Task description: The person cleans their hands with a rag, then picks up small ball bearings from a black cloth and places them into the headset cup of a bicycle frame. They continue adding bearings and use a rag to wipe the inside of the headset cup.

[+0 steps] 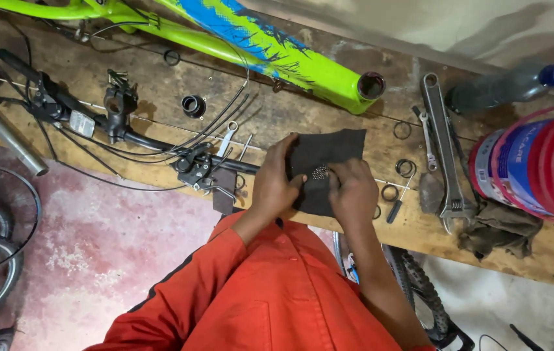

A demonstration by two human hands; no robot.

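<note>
**Ball bearings gathered on a dark cloth at the bench edge**

Ball bearings (319, 172), a small shiny cluster, lie in the middle of a dark cloth (329, 156) spread on the wooden workbench (329, 123), directly in front of the person in the orange sleeves. The left hand (274, 185) rests flat on the cloth's left side, fingers partly spread and pinning it down. The right hand (353, 188) lies on the lower right part, fingers curled in, tips just beside the cluster; neither hand grips anything.

Handling these well probably means keeping the cloth flat and pinned, since the balls would roll freely on a slope and the bench edge is close. Moving them with light fingertip touches, toward the cloth's centre, looks safer than lifting.

Several loose rings (405, 168) lie just right of the cloth, with a small spanner (428, 140) and a large adjustable wrench (444, 153) beyond. A handlebar with cables (160, 140) lies to the left, and a green bicycle frame (270, 52) rests along the back of the bench. A red bucket (550, 162) stands at the far right.
</note>
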